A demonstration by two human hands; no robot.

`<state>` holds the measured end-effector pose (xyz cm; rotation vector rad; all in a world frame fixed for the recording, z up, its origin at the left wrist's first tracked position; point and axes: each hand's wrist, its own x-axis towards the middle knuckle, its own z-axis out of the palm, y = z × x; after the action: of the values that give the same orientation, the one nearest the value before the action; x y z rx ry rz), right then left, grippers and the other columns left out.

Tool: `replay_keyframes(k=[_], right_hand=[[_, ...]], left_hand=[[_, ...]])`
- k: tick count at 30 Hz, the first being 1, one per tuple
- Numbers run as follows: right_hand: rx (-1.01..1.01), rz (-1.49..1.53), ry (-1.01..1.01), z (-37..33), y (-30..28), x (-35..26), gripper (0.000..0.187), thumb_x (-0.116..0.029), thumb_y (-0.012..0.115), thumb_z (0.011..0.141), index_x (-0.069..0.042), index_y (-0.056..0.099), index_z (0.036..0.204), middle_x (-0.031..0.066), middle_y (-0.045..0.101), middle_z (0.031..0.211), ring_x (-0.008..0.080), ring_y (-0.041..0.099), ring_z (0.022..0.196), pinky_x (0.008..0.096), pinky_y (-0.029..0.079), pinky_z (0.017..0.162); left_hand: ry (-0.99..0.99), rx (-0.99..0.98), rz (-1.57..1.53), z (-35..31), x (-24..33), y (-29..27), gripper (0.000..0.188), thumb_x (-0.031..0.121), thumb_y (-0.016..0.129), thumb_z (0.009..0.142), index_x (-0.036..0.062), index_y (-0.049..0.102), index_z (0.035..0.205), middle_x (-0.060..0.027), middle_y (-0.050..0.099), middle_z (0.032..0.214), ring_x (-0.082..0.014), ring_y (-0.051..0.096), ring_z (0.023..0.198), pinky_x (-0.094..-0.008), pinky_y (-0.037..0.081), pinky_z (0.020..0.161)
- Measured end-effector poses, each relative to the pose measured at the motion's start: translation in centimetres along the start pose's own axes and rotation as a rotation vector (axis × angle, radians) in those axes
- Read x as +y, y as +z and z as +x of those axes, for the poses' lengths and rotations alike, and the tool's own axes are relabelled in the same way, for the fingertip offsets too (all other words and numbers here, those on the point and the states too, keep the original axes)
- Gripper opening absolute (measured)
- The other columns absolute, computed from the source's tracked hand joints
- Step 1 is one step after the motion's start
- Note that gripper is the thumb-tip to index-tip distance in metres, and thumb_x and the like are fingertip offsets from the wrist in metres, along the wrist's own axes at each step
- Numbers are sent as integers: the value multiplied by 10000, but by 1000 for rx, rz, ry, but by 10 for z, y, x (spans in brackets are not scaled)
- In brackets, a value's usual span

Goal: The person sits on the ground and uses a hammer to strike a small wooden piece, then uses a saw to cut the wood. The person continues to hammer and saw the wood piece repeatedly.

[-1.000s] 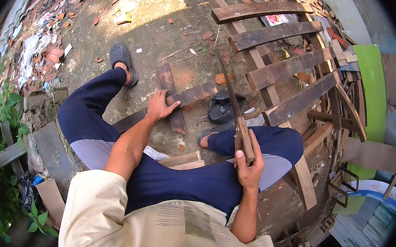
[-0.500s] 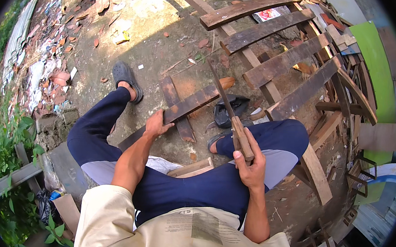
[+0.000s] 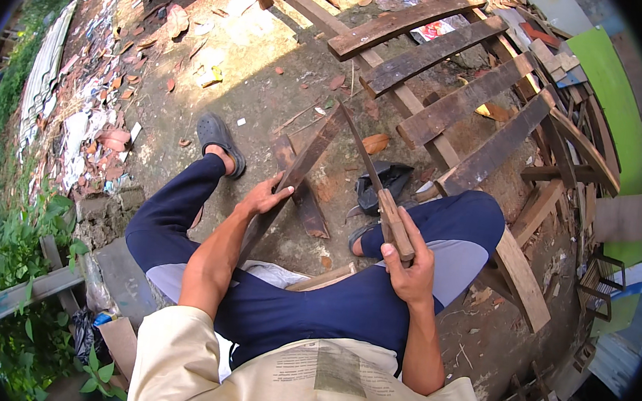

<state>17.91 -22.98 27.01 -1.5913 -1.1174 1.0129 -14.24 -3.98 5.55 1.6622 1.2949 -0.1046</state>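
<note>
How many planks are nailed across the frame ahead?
4: far plank, second plank, third plank, nearest plank by the right knee. Others may be hidden in the scrap pile.

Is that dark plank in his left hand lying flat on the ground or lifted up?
Lifted and tilted. The left hand grips the dark plank near its middle, and its far end rises clear of the ground.
</note>
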Motion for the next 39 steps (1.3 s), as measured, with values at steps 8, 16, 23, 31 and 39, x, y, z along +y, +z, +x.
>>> replay_keyframes(k=[8, 16, 23, 31, 39], right_hand=[[14, -39, -50, 3, 1, 1, 587, -184, 697, 957, 31, 503, 1468, 137, 723, 966, 168, 651, 711, 303, 533, 658], [-182, -368, -14, 77, 36, 2, 588, -226, 701, 943, -44, 512, 1469, 227, 725, 875, 337, 735, 800, 396, 548, 739], [-253, -698, -72, 152, 107, 79, 616, -276, 639, 959, -109, 435, 1515, 227, 720, 842, 446, 697, 805, 500, 552, 747], [-520, -884, -180, 138, 144, 183, 852, -199, 714, 864, -76, 286, 1590, 187, 693, 1120, 371, 670, 1048, 451, 518, 953], [-676, -1032, 140, 117, 160, 244, 803, -196, 606, 932, -77, 199, 1613, 218, 654, 1271, 385, 600, 1242, 491, 472, 1041]], left_hand=[[-70, 114, -8, -2, -22, 18, 821, 617, 509, 978, 54, 383, 1561, -287, 523, 1465, -422, 497, 1372, -443, 389, 1133], [-252, 257, 131, -9, -35, 31, 722, 597, 455, 993, 72, 505, 1487, -306, 637, 1287, -453, 590, 1241, -480, 444, 1066], [-229, 288, 67, 3, -49, 47, 698, 594, 447, 997, 79, 544, 1458, -311, 656, 1245, -457, 609, 1207, -491, 456, 1051], [-221, 320, 85, 12, -78, 61, 652, 552, 492, 992, 96, 556, 1453, -318, 689, 1124, -480, 652, 1096, -509, 500, 978], [-265, 297, 41, 13, -71, 55, 574, 478, 472, 1006, 80, 595, 1400, -313, 691, 1111, -487, 645, 1096, -519, 485, 976]])
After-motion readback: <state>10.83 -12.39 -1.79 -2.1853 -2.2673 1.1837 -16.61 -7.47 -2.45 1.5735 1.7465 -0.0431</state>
